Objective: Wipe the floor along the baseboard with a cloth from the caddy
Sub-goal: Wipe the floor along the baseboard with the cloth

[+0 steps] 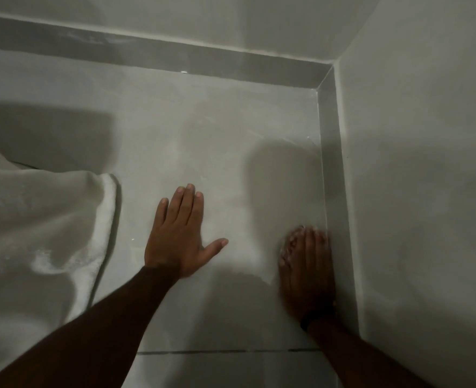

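My left hand (179, 236) lies flat on the grey floor tile (203, 141), fingers together, thumb out, holding nothing. My right hand (307, 273) is blurred by motion and presses down on the floor right against the right-hand baseboard (330, 152). A small pale, mottled cloth (288, 247) shows under and around its fingertips; most of the cloth is hidden by the hand. A second baseboard (153, 53) runs along the far wall and meets the right one in the corner. No caddy is in view.
A large white fabric (43, 219) with a stitched hem hangs or lies at the left, close to my left forearm. Plain walls close the corner at the back and right. A dark grout line (225, 352) crosses the floor near me. The light is dim.
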